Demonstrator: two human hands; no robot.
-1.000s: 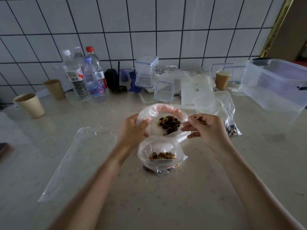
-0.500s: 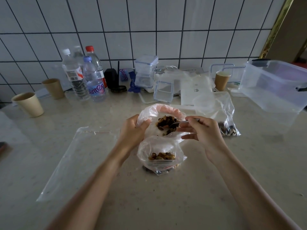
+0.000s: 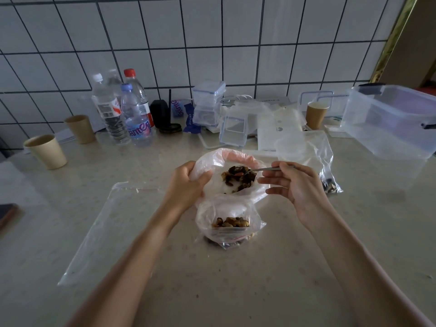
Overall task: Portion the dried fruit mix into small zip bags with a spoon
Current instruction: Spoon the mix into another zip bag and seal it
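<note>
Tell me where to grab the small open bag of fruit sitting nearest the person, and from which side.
Pinch the small zip bag by its loose upper rim on the left side, coming from the left. The fruit weighs down the bottom, so the film above is slack and easy to pinch. The left hand, now gripping the big supply bag, is nearest; the right hand holds the spoon.

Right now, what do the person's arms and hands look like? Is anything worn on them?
Both forearms are bare as far as the view shows: no sleeves, gloves or watch. The left hand and right hand show no rings on the fingers.
</note>
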